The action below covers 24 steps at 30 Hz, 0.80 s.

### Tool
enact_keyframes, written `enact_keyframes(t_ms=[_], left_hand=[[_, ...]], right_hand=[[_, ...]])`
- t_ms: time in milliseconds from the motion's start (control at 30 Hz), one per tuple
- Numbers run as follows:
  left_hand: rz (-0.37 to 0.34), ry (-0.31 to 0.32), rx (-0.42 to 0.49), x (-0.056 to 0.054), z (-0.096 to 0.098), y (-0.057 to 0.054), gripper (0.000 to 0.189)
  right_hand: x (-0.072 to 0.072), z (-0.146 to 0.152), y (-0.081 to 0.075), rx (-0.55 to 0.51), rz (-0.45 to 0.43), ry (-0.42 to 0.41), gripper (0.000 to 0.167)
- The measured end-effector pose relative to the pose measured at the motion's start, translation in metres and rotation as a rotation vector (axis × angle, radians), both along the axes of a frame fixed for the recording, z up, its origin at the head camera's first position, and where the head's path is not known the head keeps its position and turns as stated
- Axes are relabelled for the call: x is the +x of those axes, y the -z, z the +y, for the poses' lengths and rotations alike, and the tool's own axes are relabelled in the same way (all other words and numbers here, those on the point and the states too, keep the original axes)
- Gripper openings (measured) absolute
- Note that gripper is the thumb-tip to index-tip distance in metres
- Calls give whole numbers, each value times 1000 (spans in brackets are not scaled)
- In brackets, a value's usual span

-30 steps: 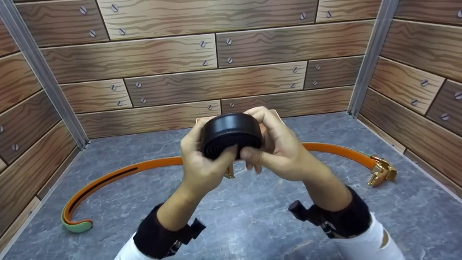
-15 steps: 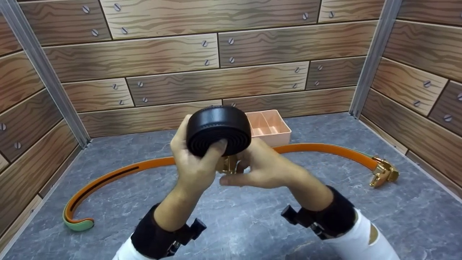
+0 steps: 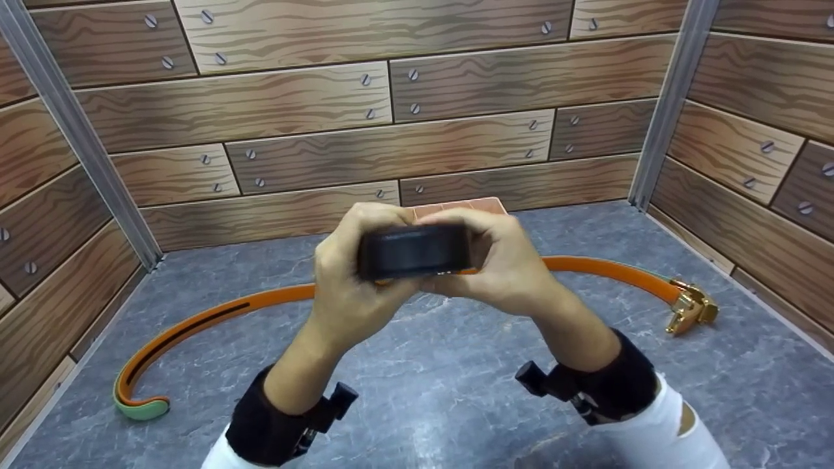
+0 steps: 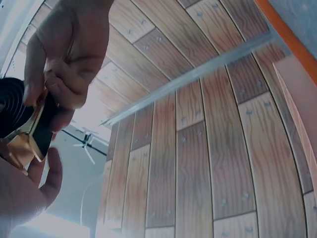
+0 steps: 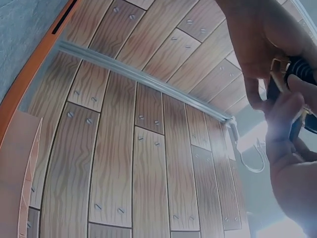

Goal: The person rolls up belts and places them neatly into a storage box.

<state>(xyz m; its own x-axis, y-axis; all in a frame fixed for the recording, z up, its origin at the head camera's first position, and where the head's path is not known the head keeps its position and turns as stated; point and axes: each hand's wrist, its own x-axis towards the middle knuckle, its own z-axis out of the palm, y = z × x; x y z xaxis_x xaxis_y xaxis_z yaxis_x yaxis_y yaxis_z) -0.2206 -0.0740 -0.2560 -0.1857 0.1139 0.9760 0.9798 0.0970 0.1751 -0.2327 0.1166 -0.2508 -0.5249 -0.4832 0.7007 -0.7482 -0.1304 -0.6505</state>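
A black belt [image 3: 417, 251], wound into a tight roll, is held up over the table in the head view, its smooth outer side facing me. My left hand [image 3: 352, 280] grips it from the left. On the right, my right hand [image 3: 505, 264] holds the roll between its thumb below and fingers above. A gold buckle [image 4: 22, 148] shows beside the coils in the left wrist view, hidden in the head view. Behind the hands an orange belt with a green face [image 3: 599, 268] lies in a wide curve on the table.
A pink divided box [image 3: 459, 207] stands against the back wall, partly hidden by the hands. The orange belt's gold buckle [image 3: 692, 309] lies at the right, and its green tip [image 3: 144, 409] curls at the front left. Wood-patterned walls [image 3: 313, 98] enclose the grey table [image 3: 423, 391].
The right hand went down near the gold buckle, then came back up to hold the roll. The roll has tilted so that its coils no longer face the head camera.
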Motion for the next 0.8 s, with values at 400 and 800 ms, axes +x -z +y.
enact_keyframes(t_ms=[400, 800], left_hand=[[587, -358, -403, 1, 4, 0, 11], [917, -563, -343, -11, 2, 4, 23]], right_hand=[[-30, 20, 5, -66, -534, -630, 24], [-29, 28, -2, -23, -434, -688, 42]])
